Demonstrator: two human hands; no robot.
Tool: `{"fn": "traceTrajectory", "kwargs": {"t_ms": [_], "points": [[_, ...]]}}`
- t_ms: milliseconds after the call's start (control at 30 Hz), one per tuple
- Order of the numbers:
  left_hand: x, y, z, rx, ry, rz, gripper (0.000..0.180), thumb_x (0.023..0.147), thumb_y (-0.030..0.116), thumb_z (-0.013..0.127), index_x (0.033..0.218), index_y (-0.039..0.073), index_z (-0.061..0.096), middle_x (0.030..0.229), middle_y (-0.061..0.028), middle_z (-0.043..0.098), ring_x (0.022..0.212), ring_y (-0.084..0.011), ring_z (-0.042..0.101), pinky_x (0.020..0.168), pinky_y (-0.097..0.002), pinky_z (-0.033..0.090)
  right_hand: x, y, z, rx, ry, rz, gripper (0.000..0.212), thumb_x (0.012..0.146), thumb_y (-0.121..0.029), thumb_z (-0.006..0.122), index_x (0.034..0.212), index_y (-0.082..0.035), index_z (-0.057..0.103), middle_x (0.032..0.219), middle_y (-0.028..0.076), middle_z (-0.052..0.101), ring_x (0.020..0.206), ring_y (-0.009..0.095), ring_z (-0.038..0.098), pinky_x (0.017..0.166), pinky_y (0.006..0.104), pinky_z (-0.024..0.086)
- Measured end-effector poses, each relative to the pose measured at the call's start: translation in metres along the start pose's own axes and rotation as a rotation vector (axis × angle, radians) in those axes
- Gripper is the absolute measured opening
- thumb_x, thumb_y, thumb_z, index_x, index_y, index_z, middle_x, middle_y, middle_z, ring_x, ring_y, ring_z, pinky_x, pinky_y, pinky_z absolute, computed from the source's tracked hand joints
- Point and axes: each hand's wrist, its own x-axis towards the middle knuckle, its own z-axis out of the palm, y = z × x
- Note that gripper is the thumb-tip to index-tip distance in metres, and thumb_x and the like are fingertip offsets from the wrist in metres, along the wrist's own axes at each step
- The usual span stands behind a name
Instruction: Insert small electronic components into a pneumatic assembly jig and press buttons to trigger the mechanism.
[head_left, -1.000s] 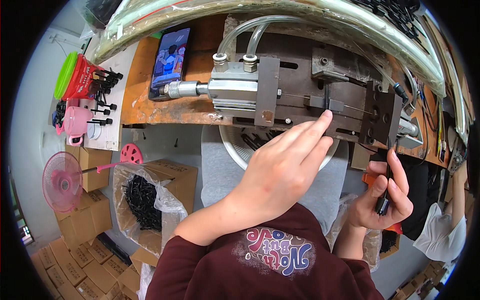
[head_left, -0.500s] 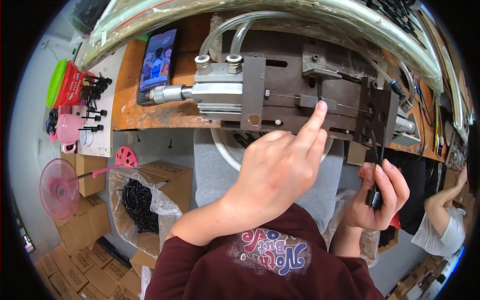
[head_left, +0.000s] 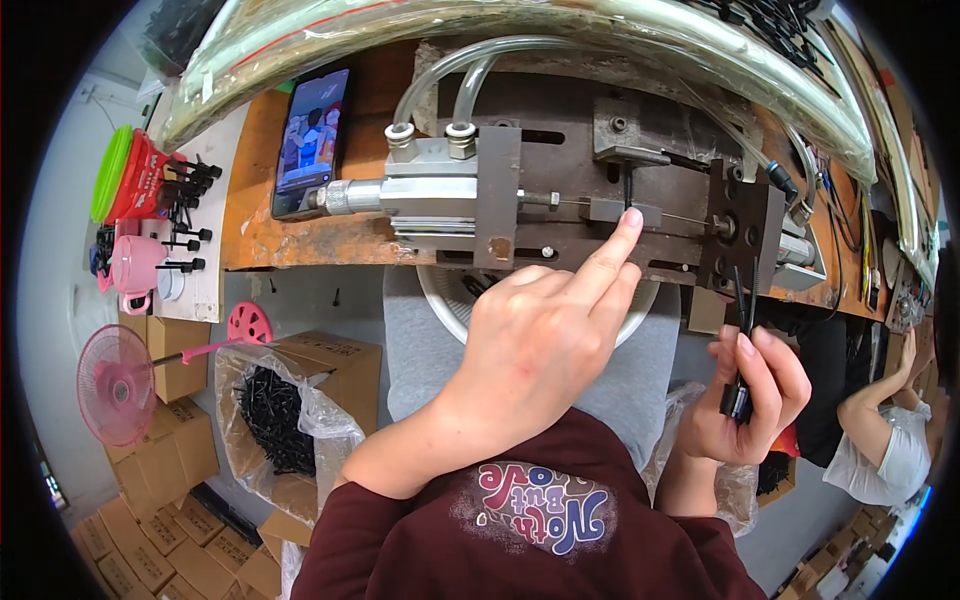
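My left hand (head_left: 540,325) reaches over a bench fixture with its index finger stretched out. That fingertip touches a thin black rod (head_left: 629,188) standing at a small grey block (head_left: 600,211); the thumb is hidden. Thin metal pins run into the block from both sides, one from the silver air cylinder (head_left: 430,195) on the left, the other from the drilled dark plate (head_left: 765,225) on the right. In front of that plate, my right hand (head_left: 770,395) is closed around a few slim black rods with thicker ends (head_left: 740,325), their thin ends upward.
A phone (head_left: 312,140) leans behind the cylinder. Clear hoses (head_left: 540,43) arch over the fixture. Below the bench edge sits a white basket (head_left: 440,310) on my lap. Left are a bag of black parts (head_left: 270,420) and a pink fan (head_left: 117,385). Another person's arm (head_left: 870,415) shows far right.
The left cylinder's rod has slid further out toward the block, and a rod end now protrudes from the right plate. Both hands keep nearly the same pose; the view has shifted slightly.
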Motion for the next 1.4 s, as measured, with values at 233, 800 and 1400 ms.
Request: {"fn": "traceTrajectory", "kwargs": {"t_ms": [233,800,1400], "points": [[-0.013,0.005,-0.008,-0.12,-0.019,0.018,0.023,0.075,0.008,0.073,0.096,0.001,0.068,0.125,-0.0119,0.063,0.062,-0.0173,0.063,0.058,-0.0268,0.05,0.001,-0.003,0.001,0.115,-0.069,-0.004,0.028,0.077,0.011,0.072,0.103,0.002,0.062,0.109,0.02,0.062,0.089,0.028,0.068,0.074,0.0311,0.06],[-0.018,0.021,-0.021,-0.448,0.168,0.037,0.035,0.067,0.0,0.08,0.1,-0.001,0.069,0.094,-0.0127,0.066,0.076,-0.0228,0.067,0.062,-0.0291,0.056,0.006,-0.015,0.028,0.157,-0.17,-0.121,0.026,0.079,0.011,0.064,0.105,0.01,0.066,0.11,0.026,0.066,0.088,0.029,0.071,0.071,0.031,0.058],[0.003,0.004,0.004,0.101,0.058,0.05,0.023,0.073,0.01,0.075,0.094,0.002,0.07,0.121,-0.0115,0.066,0.059,-0.0128,0.062,0.055,-0.0255,0.049,-0.005,-0.003,0.017,0.494,-0.087,0.274,0.087,0.095,-0.063,0.038,0.147,0.004,0.022,0.145,0.026,0.036,0.133,0.041,0.04,0.112,0.0494,0.029]]}}
